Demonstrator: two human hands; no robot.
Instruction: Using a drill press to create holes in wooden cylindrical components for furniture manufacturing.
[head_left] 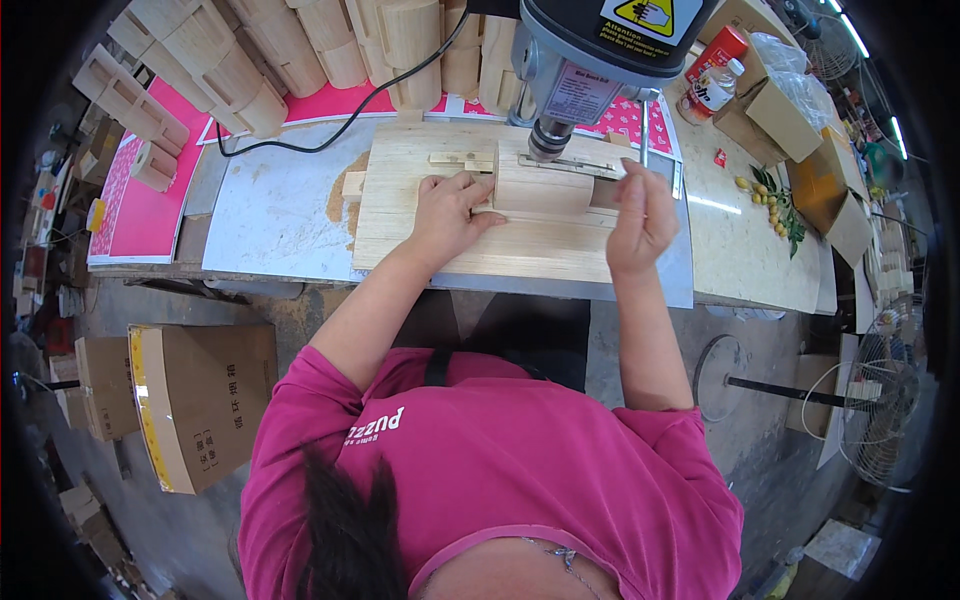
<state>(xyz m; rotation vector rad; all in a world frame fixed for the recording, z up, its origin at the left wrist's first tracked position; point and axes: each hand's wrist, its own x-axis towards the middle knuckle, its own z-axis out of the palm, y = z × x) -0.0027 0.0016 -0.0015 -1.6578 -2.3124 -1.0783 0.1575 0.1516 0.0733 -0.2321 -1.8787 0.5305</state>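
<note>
A pale wooden block (543, 188) with a rounded front lies across a flat wooden board (400, 235) under the drill press (585, 75). The chuck (549, 138) hangs just over a slotted strip (570, 163) along the block's top; whether a bit touches the wood cannot be made out. My left hand (452, 212) rests on the board, its bent fingers and thumb pressed to the block's left end. Right of the block, my right hand (642, 215) is raised with curled fingers, closed at the lower end of the metal feed lever (645, 128).
Slotted wooden pieces (240, 85) stand in rows at the back left on pink sheets (145, 232). A black cable (345, 125) curves over the table. To the right are a bottle (712, 90), cardboard boxes (775, 120) and small yellow fruit (775, 212). A large carton (205, 400) and a fan (880, 395) stand below.
</note>
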